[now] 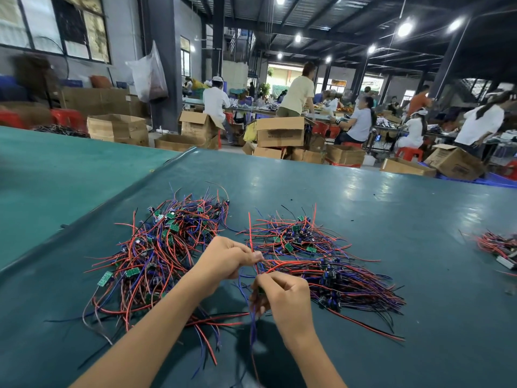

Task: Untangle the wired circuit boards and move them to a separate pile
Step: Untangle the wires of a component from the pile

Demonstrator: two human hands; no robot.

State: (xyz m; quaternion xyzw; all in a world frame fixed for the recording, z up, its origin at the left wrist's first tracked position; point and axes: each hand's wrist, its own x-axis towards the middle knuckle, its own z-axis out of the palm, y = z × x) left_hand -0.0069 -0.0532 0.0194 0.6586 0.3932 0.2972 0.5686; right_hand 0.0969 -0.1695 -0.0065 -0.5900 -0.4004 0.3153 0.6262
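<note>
— Left hand (227,259)?
— Pinching a red wire (250,236). Right hand (284,296), just beside it, grips purple leads (253,329) hanging down.
— Where?
— Between the tangled pile of wired circuit boards (167,247) and the neater pile (324,264), above the green table (391,214).

Table (363,208) is covered in teal sheeting. Open cardboard boxes (279,133) are stacked behind it, red stools (409,154) set among them. Workers (298,92) are seen beyond, seated and standing. A plastic bag (148,74) is hung on a pillar (167,29).
</note>
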